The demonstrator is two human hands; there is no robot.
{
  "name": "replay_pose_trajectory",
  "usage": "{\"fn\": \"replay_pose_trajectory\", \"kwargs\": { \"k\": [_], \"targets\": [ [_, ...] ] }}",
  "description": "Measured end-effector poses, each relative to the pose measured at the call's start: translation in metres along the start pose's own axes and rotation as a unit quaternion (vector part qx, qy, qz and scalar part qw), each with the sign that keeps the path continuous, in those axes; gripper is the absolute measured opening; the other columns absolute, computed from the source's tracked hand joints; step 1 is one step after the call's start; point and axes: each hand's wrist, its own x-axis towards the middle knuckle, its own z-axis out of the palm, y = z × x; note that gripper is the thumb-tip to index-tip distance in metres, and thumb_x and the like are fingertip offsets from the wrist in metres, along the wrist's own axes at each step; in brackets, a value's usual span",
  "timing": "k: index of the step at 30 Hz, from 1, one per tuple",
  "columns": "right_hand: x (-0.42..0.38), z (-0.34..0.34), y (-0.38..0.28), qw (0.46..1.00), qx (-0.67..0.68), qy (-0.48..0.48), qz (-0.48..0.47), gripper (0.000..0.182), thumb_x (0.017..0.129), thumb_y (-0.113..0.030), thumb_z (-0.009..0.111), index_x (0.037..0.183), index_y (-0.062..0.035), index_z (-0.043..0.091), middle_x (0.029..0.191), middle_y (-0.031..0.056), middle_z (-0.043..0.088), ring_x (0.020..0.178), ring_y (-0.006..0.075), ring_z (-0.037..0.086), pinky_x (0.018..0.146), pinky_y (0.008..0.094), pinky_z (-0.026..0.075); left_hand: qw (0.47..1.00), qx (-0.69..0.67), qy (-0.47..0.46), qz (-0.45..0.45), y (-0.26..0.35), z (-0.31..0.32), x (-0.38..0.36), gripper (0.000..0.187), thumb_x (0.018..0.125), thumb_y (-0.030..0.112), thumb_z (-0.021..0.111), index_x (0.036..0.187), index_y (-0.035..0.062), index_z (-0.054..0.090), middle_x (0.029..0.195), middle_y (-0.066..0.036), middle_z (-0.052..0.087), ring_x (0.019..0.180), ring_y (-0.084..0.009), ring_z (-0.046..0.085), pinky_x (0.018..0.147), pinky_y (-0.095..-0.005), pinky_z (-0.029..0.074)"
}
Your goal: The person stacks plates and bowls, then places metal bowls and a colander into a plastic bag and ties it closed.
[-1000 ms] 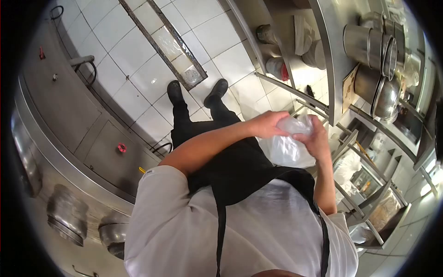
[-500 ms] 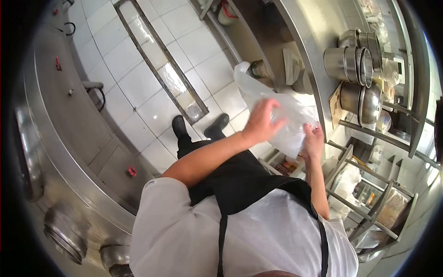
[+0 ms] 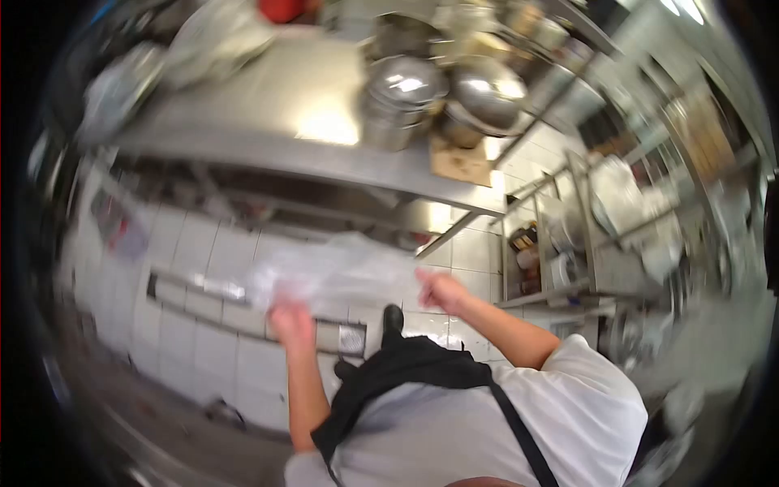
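A translucent plastic bag [image 3: 349, 268] stretches between my two hands, above the tiled floor and in front of the steel table. My left hand [image 3: 292, 321] is blurred, closed on the bag's left end. At the bag's right end is my right hand [image 3: 441, 292], its fingers curled in a pinch on the edge of the plastic. The bag's outline is smeared by motion.
Ahead is a steel table [image 3: 268, 154] bearing metal pots [image 3: 402, 89], a cardboard piece [image 3: 459, 162] and plastic bags [image 3: 215, 40]. Wire shelving [image 3: 596, 235] stands on the right. A floor drain [image 3: 351, 339] lies near my boots.
The view has turned toward the steel table. My hands have moved apart, and the bag now spans the space between them.
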Motion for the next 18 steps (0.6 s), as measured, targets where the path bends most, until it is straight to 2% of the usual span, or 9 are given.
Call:
{"fn": "replay_pose_trajectory", "kwargs": {
  "k": [2,5,6,8,10,13,14,15,18],
  "targets": [
    [0.008,-0.02,0.029,0.994,0.073,-0.007,0.086,0.051,0.091,-0.047,0.061,0.108,0.0015,0.053,0.094,0.022,0.064,0.079,0.0265,0.065,0.07,0.0352,0.053,0.999,-0.019,0.015,-0.024,0.029,0.021,-0.006,0.037,0.096,0.013,0.045,0.131,0.0005,0.047,0.125,-0.014,0.055,0.116,-0.0243,0.053,0.102,-0.041,0.042],
    [0.004,-0.039,0.033,0.937,-0.141,0.231,-0.221,0.064,0.088,-0.043,0.065,0.127,0.0018,0.042,0.123,0.0243,0.053,0.111,0.0313,0.056,0.093,0.0402,0.047,0.989,0.146,0.016,-0.009,0.035,0.044,-0.014,0.035,0.1,0.018,0.042,0.131,0.002,0.047,0.127,-0.012,0.054,0.116,-0.0217,0.053,0.1,-0.0379,0.043],
    [-0.011,-0.038,0.015,0.927,-0.131,0.154,-0.316,0.076,0.083,-0.042,0.07,0.135,0.0018,0.035,0.135,0.0232,0.044,0.127,0.0311,0.043,0.105,0.0434,0.036,0.976,0.216,0.011,-0.002,0.033,0.046,-0.015,0.035,0.101,0.019,0.042,0.13,0.0023,0.047,0.126,-0.012,0.054,0.115,-0.0208,0.054,0.098,-0.037,0.044],
    [-0.033,-0.008,-0.015,0.898,-0.212,-0.003,-0.386,0.08,0.081,-0.042,0.072,0.137,0.0014,0.035,0.138,0.0233,0.043,0.126,0.0331,0.046,0.104,0.0402,0.038,0.977,0.208,-0.02,-0.043,-0.013,0.058,-0.024,0.03,0.102,0.021,0.043,0.125,0.0037,0.05,0.112,-0.008,0.06,0.101,-0.0175,0.058,0.088,-0.0337,0.048],
    [-0.017,0.032,-0.005,0.811,-0.252,0.011,-0.528,0.069,0.078,-0.039,0.075,0.127,0.002,0.048,0.127,0.0231,0.055,0.113,0.0298,0.055,0.095,0.0376,0.044,0.948,0.127,-0.205,-0.209,-0.039,0.087,-0.039,0.025,0.101,0.024,0.046,0.118,0.0059,0.053,0.097,-0.004,0.062,0.082,-0.0155,0.058,0.072,-0.0303,0.048],
    [-0.037,0.035,-0.036,0.901,-0.342,-0.045,-0.265,0.044,0.078,-0.035,0.075,0.102,0.0005,0.065,0.098,0.0202,0.068,0.089,0.0305,0.063,0.08,0.0387,0.049,0.922,-0.007,-0.267,-0.28,-0.037,0.1,-0.033,0.024,0.101,0.029,0.045,0.107,0.0093,0.057,0.082,-0.001,0.058,0.069,-0.0123,0.052,0.06,-0.0272,0.043],
    [-0.029,0.027,-0.03,0.899,-0.254,-0.059,-0.352,0.038,0.079,-0.035,0.074,0.09,0.0004,0.066,0.085,0.0183,0.067,0.079,0.031,0.062,0.074,0.0403,0.048,0.953,0.089,-0.127,-0.261,-0.024,0.109,-0.03,0.024,0.102,0.031,0.044,0.094,0.0132,0.057,0.071,0.004,0.048,0.058,-0.0089,0.04,0.052,-0.0256,0.033],
    [-0.018,0.009,-0.018,0.885,-0.162,-0.076,-0.43,0.035,0.08,-0.034,0.072,0.078,0.0002,0.067,0.073,0.0165,0.067,0.07,0.0314,0.062,0.069,0.042,0.048,0.95,0.015,-0.149,-0.273,-0.006,0.106,-0.026,0.023,0.101,0.03,0.044,0.092,0.0139,0.057,0.069,0.005,0.046,0.057,-0.0082,0.038,0.051,-0.0248,0.032],
    [-0.01,-0.072,-0.035,0.877,-0.391,0.094,-0.262,0.041,0.086,-0.031,0.058,0.116,-0.0035,0.06,0.106,0.0199,0.065,0.097,0.0341,0.062,0.086,0.044,0.049,0.924,-0.138,-0.224,-0.279,0.066,0.086,0.004,0.02,0.1,0.026,0.044,0.086,0.0159,0.055,0.064,0.007,0.04,0.054,-0.0061,0.033,0.048,-0.0224,0.027]
  ]
}}
